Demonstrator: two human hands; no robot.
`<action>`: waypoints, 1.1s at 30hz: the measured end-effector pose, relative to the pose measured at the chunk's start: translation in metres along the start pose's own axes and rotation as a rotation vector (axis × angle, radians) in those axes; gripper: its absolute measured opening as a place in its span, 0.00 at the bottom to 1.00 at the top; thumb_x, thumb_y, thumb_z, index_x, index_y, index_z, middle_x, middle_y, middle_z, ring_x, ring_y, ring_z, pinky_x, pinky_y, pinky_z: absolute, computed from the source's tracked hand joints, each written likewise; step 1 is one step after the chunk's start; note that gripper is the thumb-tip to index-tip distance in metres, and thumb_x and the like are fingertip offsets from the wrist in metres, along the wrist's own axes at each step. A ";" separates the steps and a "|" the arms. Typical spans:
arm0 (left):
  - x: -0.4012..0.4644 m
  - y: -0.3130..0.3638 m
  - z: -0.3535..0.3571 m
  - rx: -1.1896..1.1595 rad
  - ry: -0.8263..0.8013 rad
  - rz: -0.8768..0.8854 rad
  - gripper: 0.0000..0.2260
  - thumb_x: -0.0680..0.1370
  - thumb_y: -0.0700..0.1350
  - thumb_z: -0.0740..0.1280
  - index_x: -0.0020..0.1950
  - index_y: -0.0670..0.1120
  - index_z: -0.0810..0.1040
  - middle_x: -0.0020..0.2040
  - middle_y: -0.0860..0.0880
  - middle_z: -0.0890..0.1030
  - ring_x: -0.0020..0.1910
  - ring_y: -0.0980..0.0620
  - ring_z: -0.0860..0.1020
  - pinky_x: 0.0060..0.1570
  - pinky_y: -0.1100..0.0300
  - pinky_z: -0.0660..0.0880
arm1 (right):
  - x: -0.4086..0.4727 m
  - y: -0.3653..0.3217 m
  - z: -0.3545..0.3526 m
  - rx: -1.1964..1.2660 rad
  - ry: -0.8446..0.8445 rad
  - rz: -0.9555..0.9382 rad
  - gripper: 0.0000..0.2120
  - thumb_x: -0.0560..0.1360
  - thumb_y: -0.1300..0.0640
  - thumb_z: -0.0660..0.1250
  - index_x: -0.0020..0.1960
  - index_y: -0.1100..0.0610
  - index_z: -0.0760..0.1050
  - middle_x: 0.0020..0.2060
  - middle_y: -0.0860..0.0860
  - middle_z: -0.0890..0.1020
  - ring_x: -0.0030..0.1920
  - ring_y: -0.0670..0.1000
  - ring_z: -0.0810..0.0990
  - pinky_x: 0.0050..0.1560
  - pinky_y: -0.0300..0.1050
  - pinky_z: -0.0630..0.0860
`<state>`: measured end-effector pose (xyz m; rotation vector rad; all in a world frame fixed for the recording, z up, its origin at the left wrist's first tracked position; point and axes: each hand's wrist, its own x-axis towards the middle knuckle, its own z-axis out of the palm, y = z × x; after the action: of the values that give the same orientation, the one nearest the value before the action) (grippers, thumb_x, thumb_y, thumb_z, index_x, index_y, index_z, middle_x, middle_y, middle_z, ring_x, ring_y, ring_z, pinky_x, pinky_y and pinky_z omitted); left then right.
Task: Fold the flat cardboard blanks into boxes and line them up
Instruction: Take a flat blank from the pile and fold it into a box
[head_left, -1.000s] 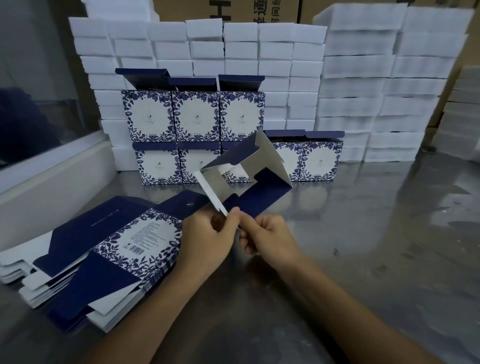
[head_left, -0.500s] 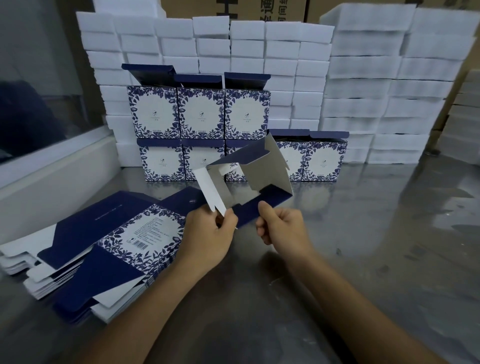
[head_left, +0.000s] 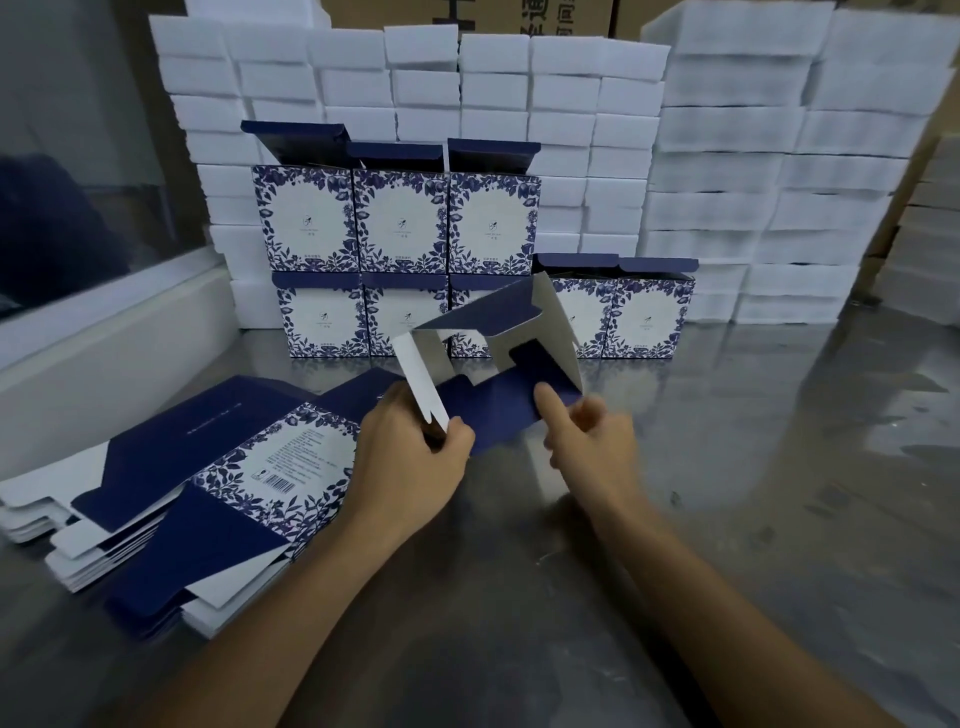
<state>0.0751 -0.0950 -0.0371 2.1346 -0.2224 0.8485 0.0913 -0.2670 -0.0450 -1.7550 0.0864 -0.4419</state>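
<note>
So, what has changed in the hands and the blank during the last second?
The right hand let go of the blank and now presses its navy flap with one straight finger. The left hand still pinches the white tab. The flat stack and finished boxes stayed.

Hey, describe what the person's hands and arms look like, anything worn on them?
Both the left hand and the right hand are bare: no gloves, and no rings, watch or bracelet that the view shows. Both forearms are uncovered to the frame's bottom edge; no sleeve is visible.
</note>
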 end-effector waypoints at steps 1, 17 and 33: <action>0.001 0.001 0.000 0.006 0.008 -0.011 0.14 0.72 0.39 0.69 0.32 0.47 0.66 0.30 0.51 0.71 0.31 0.56 0.72 0.30 0.67 0.61 | 0.000 0.000 -0.002 -0.031 0.061 -0.041 0.16 0.75 0.41 0.71 0.43 0.53 0.73 0.34 0.49 0.80 0.33 0.44 0.79 0.37 0.44 0.73; 0.003 0.016 -0.019 -0.551 -0.116 -0.058 0.25 0.68 0.58 0.71 0.61 0.65 0.64 0.57 0.59 0.79 0.58 0.57 0.78 0.54 0.56 0.76 | -0.005 -0.018 -0.013 0.266 -0.210 -0.428 0.22 0.77 0.37 0.53 0.63 0.45 0.75 0.57 0.37 0.82 0.61 0.44 0.79 0.59 0.39 0.75; 0.004 0.022 -0.009 -0.447 0.083 -0.131 0.14 0.73 0.60 0.68 0.45 0.50 0.72 0.42 0.53 0.75 0.39 0.57 0.72 0.40 0.66 0.67 | -0.001 -0.012 -0.013 -0.112 0.046 -0.449 0.10 0.78 0.51 0.71 0.57 0.53 0.79 0.47 0.44 0.83 0.48 0.42 0.81 0.48 0.48 0.80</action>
<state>0.0645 -0.1023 -0.0164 1.6755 -0.2046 0.7300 0.0835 -0.2761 -0.0313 -1.8742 -0.2605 -0.8160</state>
